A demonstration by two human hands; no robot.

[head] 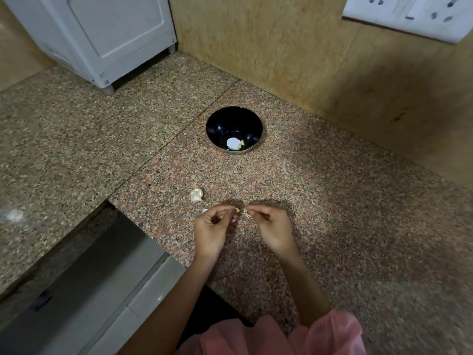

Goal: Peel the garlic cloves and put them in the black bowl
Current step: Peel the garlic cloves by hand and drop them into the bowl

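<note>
Your left hand [212, 226] pinches the clove [238, 210] at its fingertips, your right hand [273, 226] pinches its loose skin [247, 216] just beside, and the bowl [217, 124] waits straight ahead, well beyond both.

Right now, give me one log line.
left hand holds clove | right hand pinches skin | bowl: peeled clove inside | spare garlic on counter

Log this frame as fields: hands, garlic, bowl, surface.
left: left hand pinches small pale garlic clove
right: right hand pinches papery skin at that clove
spare: white garlic piece on counter, left of the hands, seemingly unpeeled
bowl: round black bowl, one pale peeled clove inside
surface: speckled granite counter
</note>
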